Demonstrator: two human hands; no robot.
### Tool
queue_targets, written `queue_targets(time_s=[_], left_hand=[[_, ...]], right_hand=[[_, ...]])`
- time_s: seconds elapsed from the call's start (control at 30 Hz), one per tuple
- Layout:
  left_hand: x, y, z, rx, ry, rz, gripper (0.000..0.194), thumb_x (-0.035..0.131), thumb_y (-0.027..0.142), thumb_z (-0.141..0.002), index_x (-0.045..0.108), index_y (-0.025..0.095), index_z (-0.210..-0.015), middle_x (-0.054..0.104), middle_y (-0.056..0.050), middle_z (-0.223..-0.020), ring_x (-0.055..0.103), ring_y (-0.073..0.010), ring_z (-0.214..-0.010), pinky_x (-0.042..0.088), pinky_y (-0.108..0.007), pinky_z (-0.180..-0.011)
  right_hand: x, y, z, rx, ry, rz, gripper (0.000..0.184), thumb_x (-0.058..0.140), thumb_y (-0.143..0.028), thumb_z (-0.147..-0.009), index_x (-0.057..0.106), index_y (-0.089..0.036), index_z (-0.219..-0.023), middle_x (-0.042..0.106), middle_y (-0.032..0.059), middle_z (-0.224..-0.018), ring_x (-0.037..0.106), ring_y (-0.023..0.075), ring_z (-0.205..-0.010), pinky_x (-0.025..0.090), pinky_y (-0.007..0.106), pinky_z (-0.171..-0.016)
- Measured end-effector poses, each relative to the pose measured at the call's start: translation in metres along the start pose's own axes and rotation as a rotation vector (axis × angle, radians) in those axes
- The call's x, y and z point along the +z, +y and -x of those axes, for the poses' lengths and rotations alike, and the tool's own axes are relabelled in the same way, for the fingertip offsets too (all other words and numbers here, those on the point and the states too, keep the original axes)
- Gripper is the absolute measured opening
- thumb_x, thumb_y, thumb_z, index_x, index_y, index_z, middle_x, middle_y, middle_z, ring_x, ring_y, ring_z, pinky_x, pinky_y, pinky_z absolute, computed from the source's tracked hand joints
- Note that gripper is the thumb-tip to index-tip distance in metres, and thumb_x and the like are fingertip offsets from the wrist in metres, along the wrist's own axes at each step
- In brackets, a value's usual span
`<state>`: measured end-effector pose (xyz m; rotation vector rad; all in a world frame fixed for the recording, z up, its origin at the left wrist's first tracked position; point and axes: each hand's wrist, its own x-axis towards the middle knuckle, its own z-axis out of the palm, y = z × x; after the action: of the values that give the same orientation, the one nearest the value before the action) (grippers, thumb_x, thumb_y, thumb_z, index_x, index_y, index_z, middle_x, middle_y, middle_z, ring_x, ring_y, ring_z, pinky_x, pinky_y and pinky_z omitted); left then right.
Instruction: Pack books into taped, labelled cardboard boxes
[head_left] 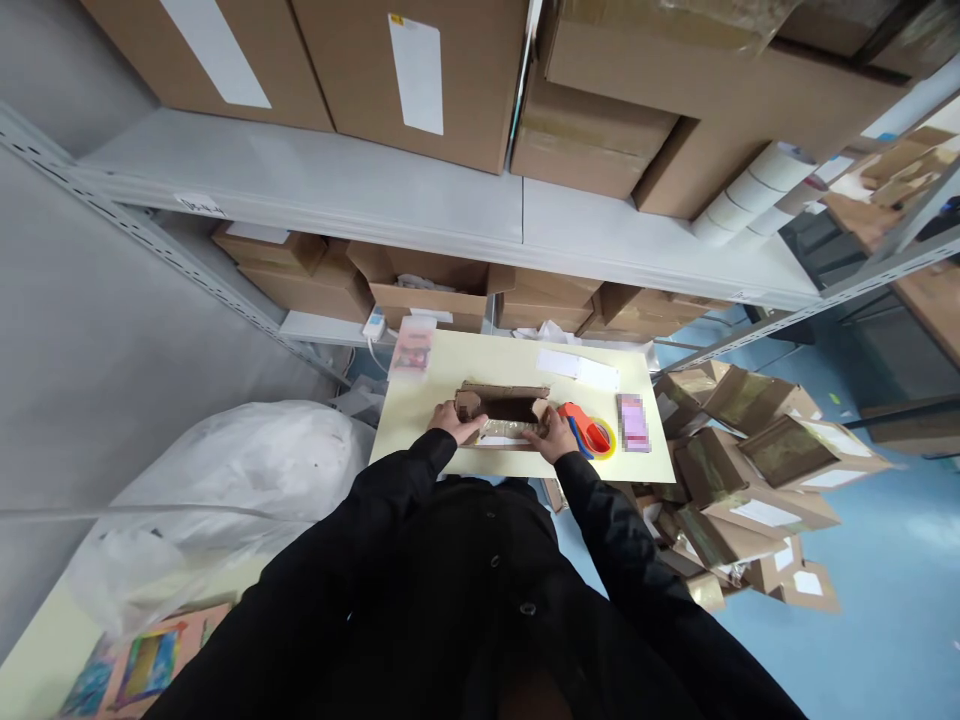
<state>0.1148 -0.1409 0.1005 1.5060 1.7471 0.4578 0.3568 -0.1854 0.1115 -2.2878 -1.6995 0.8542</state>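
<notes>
A small cardboard box sits at the table's near edge with its top flaps up. Its inside is dark, and what lies in it cannot be made out. Shiny tape and a white label show along its near side. My left hand grips the left end, thumb over the near edge. At the other end, my right hand holds the near right corner with bent fingers. Close beside my right hand lies an orange and blue tape dispenser with a yellowish roll of tape.
The pale table also carries white labels, a purple pack and a pinkish packet. Behind stands a grey shelf loaded with cartons. Taped boxes pile up right; a white plastic bag bulges left.
</notes>
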Motion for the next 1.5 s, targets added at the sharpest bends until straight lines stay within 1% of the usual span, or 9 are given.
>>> queue_targets(time_s=[0.1, 0.27, 0.37, 0.5, 0.8, 1.03, 1.27, 1.37, 1.5], left_hand=[[-0.001, 0.013, -0.001, -0.147, -0.036, -0.206, 0.069, 0.062, 0.052, -0.068, 0.048, 0.009, -0.12, 0.054, -0.023, -0.12, 0.057, -0.0327, -0.109, 0.044, -0.04, -0.092], [-0.013, 0.024, 0.003, -0.101, 0.04, -0.292, 0.07, 0.055, 0.047, -0.076, 0.036, 0.009, -0.131, 0.05, -0.021, -0.127, 0.054, -0.0301, -0.113, 0.044, -0.038, -0.092], [-0.013, 0.035, 0.011, 0.282, 0.122, -0.384, 0.056, 0.053, 0.046, -0.078, 0.047, 0.012, -0.122, 0.054, -0.017, -0.121, 0.052, -0.0285, -0.113, 0.042, -0.039, -0.093], [-0.003, 0.052, 0.021, 0.795, -0.152, -0.594, 0.028, 0.048, 0.039, -0.083, 0.062, 0.018, -0.095, 0.065, -0.009, -0.097, 0.056, -0.0252, -0.102, 0.03, -0.045, -0.103], [-0.036, 0.042, 0.009, 0.461, -0.007, -0.747, 0.038, 0.039, 0.043, -0.088, 0.066, 0.017, -0.088, 0.069, -0.012, -0.09, 0.061, -0.0282, -0.092, 0.023, -0.057, -0.102], [-0.035, 0.018, 0.007, 0.213, -0.072, -0.527, 0.036, 0.035, 0.031, -0.09, 0.069, 0.02, -0.092, 0.067, -0.008, -0.105, 0.06, -0.0203, -0.101, 0.045, -0.03, -0.088], [-0.035, 0.024, -0.005, 0.055, -0.087, -0.517, 0.041, 0.039, 0.046, -0.087, 0.071, 0.021, -0.077, 0.07, -0.007, -0.085, 0.065, -0.022, -0.086, 0.049, -0.029, -0.075], [-0.036, 0.023, -0.001, 0.092, -0.151, -0.507, 0.036, 0.058, 0.052, -0.073, 0.07, 0.021, -0.087, 0.068, -0.006, -0.095, 0.063, -0.023, -0.093, 0.049, -0.029, -0.079], [-0.029, 0.009, 0.015, 0.202, -0.235, -0.512, 0.085, 0.073, 0.047, -0.056, 0.049, 0.011, -0.129, 0.046, -0.017, -0.134, 0.05, -0.0312, -0.12, 0.045, -0.033, -0.094]], right_hand=[[0.002, -0.007, 0.002, 0.02, -0.008, 0.1, 0.072, 0.057, -0.043, -0.08, 0.031, -0.011, -0.14, 0.053, 0.0195, -0.126, 0.054, 0.0303, -0.113, 0.043, 0.038, -0.09], [-0.003, -0.006, 0.007, -0.125, 0.172, 0.216, 0.06, 0.05, -0.035, -0.085, 0.036, -0.009, -0.137, 0.055, 0.0182, -0.125, 0.054, 0.0297, -0.108, 0.043, 0.038, -0.086], [-0.004, -0.015, 0.01, -0.374, 0.226, 0.307, 0.037, 0.043, -0.022, -0.087, 0.055, -0.011, -0.12, 0.06, 0.0154, -0.116, 0.055, 0.0269, -0.105, 0.041, 0.037, -0.088], [-0.003, -0.04, 0.005, -0.645, -0.025, 0.466, 0.035, 0.037, -0.012, -0.088, 0.059, -0.014, -0.116, 0.065, 0.0129, -0.108, 0.057, 0.0214, -0.102, 0.037, 0.032, -0.091], [-0.03, -0.049, -0.02, -0.386, -0.104, 0.617, 0.032, 0.036, -0.01, -0.088, 0.067, -0.013, -0.092, 0.067, 0.0159, -0.098, 0.057, 0.0282, -0.102, 0.027, 0.047, -0.093], [-0.04, -0.02, -0.029, -0.316, -0.179, 0.533, 0.023, 0.048, -0.01, -0.082, 0.068, -0.018, -0.082, 0.065, 0.0083, -0.1, 0.059, 0.0203, -0.094, 0.039, 0.031, -0.078], [-0.042, 0.001, -0.024, -0.357, -0.274, 0.378, 0.02, 0.06, -0.011, -0.075, 0.069, -0.021, -0.09, 0.063, 0.0037, -0.105, 0.061, 0.013, -0.092, 0.045, 0.022, -0.079], [-0.038, 0.012, -0.009, -0.388, -0.281, 0.261, 0.068, 0.077, -0.026, -0.061, 0.054, -0.019, -0.125, 0.05, 0.0102, -0.129, 0.054, 0.0195, -0.111, 0.045, 0.03, -0.091], [-0.017, 0.016, 0.016, -0.28, -0.207, 0.329, 0.115, 0.083, -0.03, -0.049, 0.023, -0.013, -0.146, 0.02, 0.0173, -0.151, 0.03, 0.033, -0.132, 0.036, 0.043, -0.102]])
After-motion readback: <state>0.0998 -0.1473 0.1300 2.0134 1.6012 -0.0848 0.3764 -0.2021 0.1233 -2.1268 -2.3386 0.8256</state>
